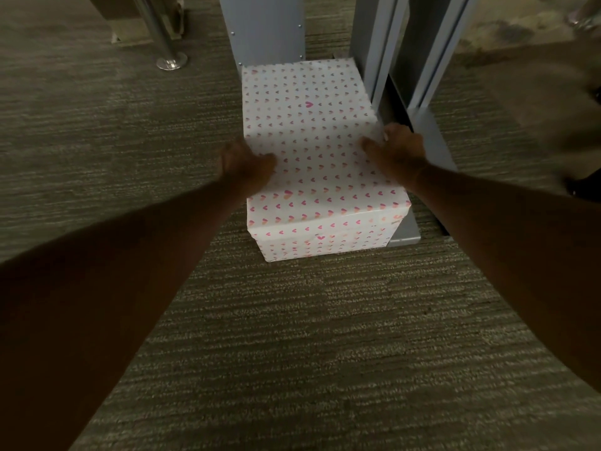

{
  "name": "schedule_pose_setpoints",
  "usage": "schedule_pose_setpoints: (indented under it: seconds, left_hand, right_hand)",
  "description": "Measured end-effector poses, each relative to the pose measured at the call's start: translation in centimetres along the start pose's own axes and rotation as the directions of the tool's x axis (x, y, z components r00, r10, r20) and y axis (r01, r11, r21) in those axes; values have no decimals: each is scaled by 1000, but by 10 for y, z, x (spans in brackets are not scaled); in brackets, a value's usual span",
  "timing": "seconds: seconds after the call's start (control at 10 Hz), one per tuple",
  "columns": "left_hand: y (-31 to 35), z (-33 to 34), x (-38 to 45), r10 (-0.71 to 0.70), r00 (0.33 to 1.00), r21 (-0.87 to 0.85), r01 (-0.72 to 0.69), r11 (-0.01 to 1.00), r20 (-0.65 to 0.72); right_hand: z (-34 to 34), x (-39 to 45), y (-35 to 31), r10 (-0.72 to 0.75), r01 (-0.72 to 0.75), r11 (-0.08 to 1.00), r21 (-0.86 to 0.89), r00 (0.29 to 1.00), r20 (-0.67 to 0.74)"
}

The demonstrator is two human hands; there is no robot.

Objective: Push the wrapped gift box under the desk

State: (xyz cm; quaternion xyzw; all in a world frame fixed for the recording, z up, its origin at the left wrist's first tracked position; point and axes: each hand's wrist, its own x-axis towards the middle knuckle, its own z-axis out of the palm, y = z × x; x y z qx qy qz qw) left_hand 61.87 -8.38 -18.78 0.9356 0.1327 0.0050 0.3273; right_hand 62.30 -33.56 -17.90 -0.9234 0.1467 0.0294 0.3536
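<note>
The box [312, 151], wrapped in white paper with pink hearts, sits on the carpet [292, 336] with its far end between the grey desk panel [265, 27] and the grey desk leg [387, 47], its right side against the leg's foot. My left hand [242, 166] rests on the box's left top edge and my right hand [398, 151] on its right top edge, both with fingers curled loosely, pressing rather than gripping. A chrome post [162, 30] stands well left of the box.
</note>
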Motion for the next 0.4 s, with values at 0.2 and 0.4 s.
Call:
schedule_pose_setpoints:
  seconds: [0.2, 0.4]
  left_hand:
    - [6, -10, -43, 283, 955, 349, -297, 889, 94]
    - [11, -32, -90, 471, 858, 456, -509, 730, 203]
  right_hand:
    - [0, -43, 1, -232, 208, 927, -311, 972, -40]
    - [-6, -99, -7, -342, 312, 808, -499, 939, 32]
